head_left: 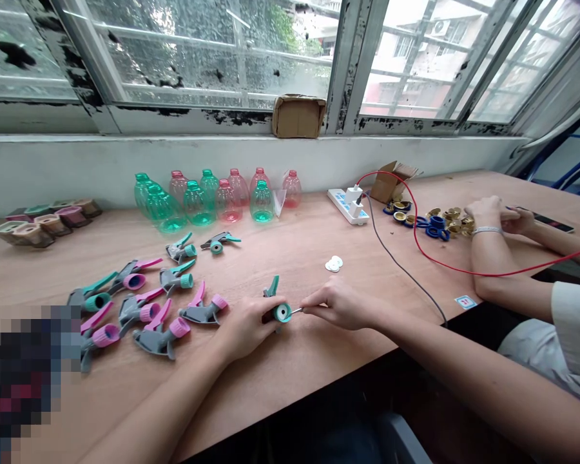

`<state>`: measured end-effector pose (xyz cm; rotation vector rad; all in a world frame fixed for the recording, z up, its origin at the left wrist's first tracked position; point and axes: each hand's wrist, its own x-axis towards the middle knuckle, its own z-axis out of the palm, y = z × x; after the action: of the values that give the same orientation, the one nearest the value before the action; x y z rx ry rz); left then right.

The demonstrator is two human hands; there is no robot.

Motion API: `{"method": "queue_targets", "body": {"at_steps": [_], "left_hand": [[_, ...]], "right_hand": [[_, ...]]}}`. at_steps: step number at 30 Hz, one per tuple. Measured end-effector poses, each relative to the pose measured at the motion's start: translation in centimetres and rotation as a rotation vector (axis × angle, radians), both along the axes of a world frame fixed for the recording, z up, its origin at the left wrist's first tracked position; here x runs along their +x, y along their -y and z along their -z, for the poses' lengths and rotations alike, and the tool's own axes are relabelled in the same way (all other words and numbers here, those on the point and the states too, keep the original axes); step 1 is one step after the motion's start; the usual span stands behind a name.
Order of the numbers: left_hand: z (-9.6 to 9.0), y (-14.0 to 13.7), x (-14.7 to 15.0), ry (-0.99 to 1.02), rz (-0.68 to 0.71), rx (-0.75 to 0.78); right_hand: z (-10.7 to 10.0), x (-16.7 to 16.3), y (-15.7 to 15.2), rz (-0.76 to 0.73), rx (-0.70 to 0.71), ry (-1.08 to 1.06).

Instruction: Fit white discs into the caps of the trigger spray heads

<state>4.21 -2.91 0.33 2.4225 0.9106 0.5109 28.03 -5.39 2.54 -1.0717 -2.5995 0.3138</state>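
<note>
My left hand (245, 328) is closed around a spray bottle trigger head (273, 291) with a teal lever and teal collar; the collar's open end, with a white disc inside, faces me. Between the fingertips of my right hand (337, 305) is a thin metal tool (296, 310), its tip at the collar's edge. The tool's kind cannot be made out. Beyond my right hand lie several small white discs (334, 263). To the left of my left hand are more trigger heads, among them a pink-and-grey one (205, 307) and a teal-and-grey one (177, 277).
Green bottles (200, 205) and pink bottles (229, 203) stand along the wall. A power strip (348, 206) with a red cable (416, 229) lies behind. Small containers (33, 233) sit far left. At right, another person's hands (488, 214) are near gold and blue parts (435, 225).
</note>
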Motion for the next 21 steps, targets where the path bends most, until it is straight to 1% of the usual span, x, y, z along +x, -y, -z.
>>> {"method": "queue_targets", "body": {"at_steps": [4,8,11,18,21], "left_hand": [[-0.1,0.0,-0.1,-0.004,-0.002,-0.005],[-0.2,-0.1,0.0,-0.001,-0.008,0.009],[0.0,-0.1,-0.1,0.016,-0.022,0.025],[0.3,-0.1,0.0,0.052,-0.057,0.033],[0.2,-0.1,0.1,0.049,-0.067,0.04]], "right_hand": [[0.5,-0.4,1.0,0.081,0.056,-0.008],[0.4,-1.2,2.7,0.229,0.175,0.095],[0.8,-1.8,3.8,0.3,0.235,0.144],[2.1,-2.0,4.6,0.336,0.333,0.101],[2.1,-2.0,4.5,0.34,0.3,0.092]]}}
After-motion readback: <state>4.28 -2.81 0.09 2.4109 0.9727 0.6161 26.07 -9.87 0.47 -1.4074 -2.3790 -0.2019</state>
